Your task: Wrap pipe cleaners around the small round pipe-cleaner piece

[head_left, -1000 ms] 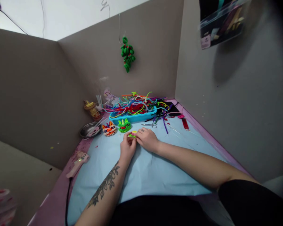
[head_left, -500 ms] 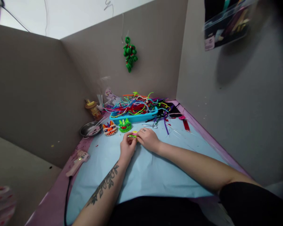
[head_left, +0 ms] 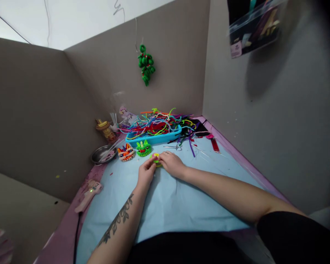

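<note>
Between my fingertips, low over the blue cloth (head_left: 165,205), is a small yellow-green and pink fuzzy piece (head_left: 155,160) that looks like pipe-cleaner work. My left hand (head_left: 146,172) pinches its left side with thumb and fingers. From the right, my right hand (head_left: 172,164) closes on the other side, its fingers covering part of the piece. Just beyond my hands sit a green fuzzy animal-head figure (head_left: 144,149) and an orange and cream one (head_left: 125,153). A pair of scissors (head_left: 174,147) lies behind my right hand.
A blue tray (head_left: 154,140) heaped with colourful pipe cleaners stands at the back. On the left are a metal bowl (head_left: 95,161), a lidded cup (head_left: 106,131) and a pale glue gun (head_left: 87,198) with a cord. Grey partitions enclose the table; a green fuzzy ornament (head_left: 146,66) hangs behind.
My left fingers have shifted on the piece, and more of its yellow-green part shows between my hands. The view has turned slightly to the right.
</note>
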`<state>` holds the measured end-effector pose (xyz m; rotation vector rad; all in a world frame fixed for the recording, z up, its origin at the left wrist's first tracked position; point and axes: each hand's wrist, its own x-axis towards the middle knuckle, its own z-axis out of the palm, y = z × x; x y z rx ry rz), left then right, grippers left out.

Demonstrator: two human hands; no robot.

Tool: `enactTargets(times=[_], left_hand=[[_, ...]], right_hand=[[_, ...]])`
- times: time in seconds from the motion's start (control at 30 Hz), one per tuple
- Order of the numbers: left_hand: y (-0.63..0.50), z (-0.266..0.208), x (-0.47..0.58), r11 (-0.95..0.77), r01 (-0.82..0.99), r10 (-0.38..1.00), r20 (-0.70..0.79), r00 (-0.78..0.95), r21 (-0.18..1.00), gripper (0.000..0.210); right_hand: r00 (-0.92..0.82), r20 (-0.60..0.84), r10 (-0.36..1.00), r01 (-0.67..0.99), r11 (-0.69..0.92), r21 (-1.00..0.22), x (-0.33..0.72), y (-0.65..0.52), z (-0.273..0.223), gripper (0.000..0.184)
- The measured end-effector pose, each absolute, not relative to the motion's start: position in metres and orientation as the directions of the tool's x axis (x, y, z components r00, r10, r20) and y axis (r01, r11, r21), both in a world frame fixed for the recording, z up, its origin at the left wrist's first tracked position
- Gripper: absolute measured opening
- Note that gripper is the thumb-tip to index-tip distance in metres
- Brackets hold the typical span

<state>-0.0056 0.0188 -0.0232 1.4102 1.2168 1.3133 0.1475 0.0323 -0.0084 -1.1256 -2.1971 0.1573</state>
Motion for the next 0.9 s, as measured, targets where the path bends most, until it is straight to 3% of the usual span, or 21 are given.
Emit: enactTargets(times=[0.23,0.57,0.77,0.9], left_hand=[[0.016,-0.018,-0.004,-0.201,0.054,0.965,0.207,-0.162,0.978,0.037],[0.014,-0.011,-0.005,-0.221,0.085,0.940,0.235,-0.246,0.972,0.037],[0.018,-0.016,-0.006,-0.169,-0.104,0.962,0.141,-0.232,0.980,0.046],[0.019,-0.018,-0.006,-0.159,-0.173,0.969,0.120,-0.216,0.972,0.050]], right_hand=[[-0.394,0.526,0.754,0.671,0.627,-0.396,0.150,0.034,-0.007,0.012],[-0.299,0.566,0.768,0.542,0.625,-0.562,0.151,0.042,-0.007,0.009],[-0.212,0.416,0.884,0.304,0.464,-0.832,0.145,0.048,-0.010,0.011],[-0.232,0.227,0.946,-0.014,0.230,-0.973,0.138,0.048,-0.016,0.018]])
